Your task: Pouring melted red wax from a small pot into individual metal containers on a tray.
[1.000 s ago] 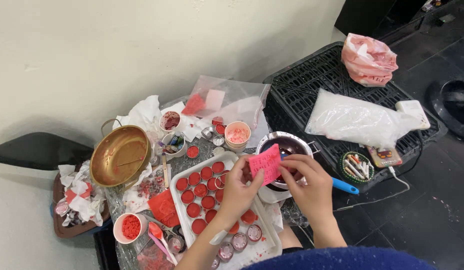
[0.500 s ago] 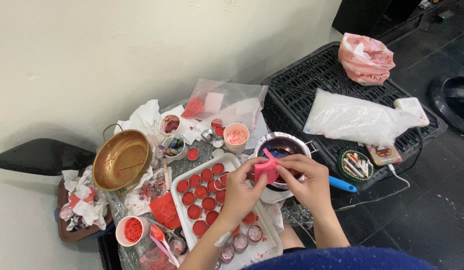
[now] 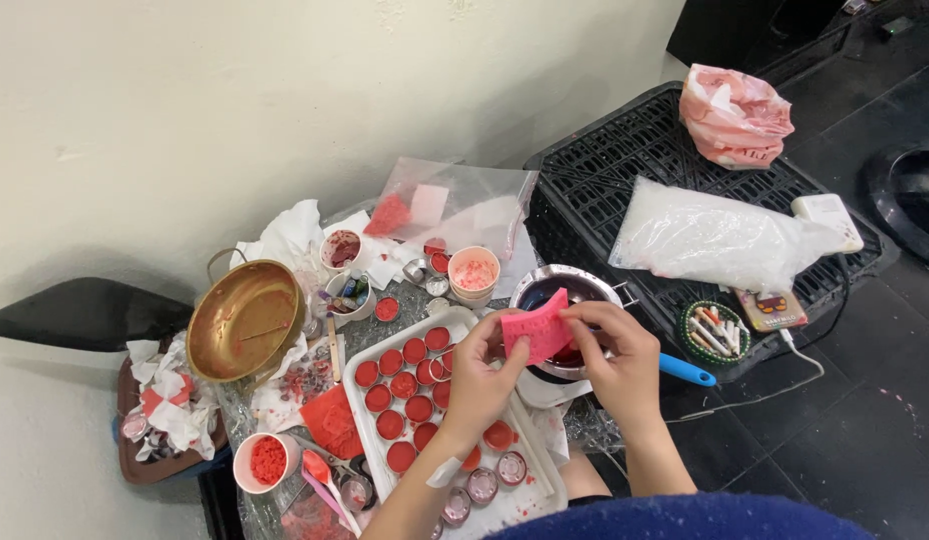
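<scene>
Left hand (image 3: 485, 375): gripping the near edge of a flat pink rectangular silicone sheet (image 3: 538, 328), fingers and thumb closed on it.
Right hand (image 3: 617, 352): pinching the sheet's far corner, fingertips closed tight, wrist arching over the pot.
Sheet position: being held in the air between both hands, above the rim of a small round steel pot with dark red liquid (image 3: 570, 292).
Change: a second ago the sheet was lying flatter and facing up; half a second ago it was folding narrow; now it is opening again and bending into a curve, so both hands are flexing it.
Below left hand: white rectangular tray (image 3: 550, 490) carrying rows of small round tins filled with red wax (image 3: 405, 385).
Nearby: brass bowl (image 3: 243, 318), pink paper cup (image 3: 474, 272), blue handle (image 3: 687, 369) sticking out beside the pot.
</scene>
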